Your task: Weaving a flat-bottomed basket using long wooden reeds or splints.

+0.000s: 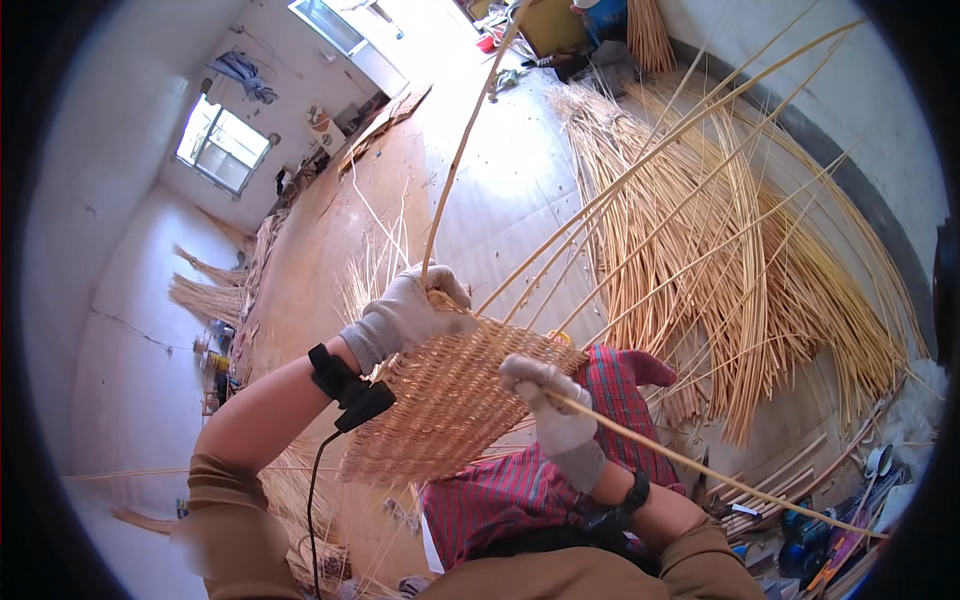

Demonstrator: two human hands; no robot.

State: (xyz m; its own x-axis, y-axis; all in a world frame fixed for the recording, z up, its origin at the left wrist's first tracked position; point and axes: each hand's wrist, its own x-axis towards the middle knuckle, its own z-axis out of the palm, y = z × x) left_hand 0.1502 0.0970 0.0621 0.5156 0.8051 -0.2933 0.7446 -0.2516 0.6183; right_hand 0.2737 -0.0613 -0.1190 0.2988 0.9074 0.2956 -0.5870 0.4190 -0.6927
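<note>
A tan woven wicker piece leans across my lap, with several long uncut rods fanning up and right from its upper edge. Gripping its upper left corner is my gloved left hand, its fingers curled around the edge where one thick rod rises. My right hand, also gloved, is closed around a long wicker rod that runs from near the woven edge down to the lower right. What lies beneath the left fingers is hidden.
A big heap of loose wicker rods covers the floor at the right. Red plaid cloth lies over my lap. Assorted tools sit at the lower right. More bundles stand along the left wall.
</note>
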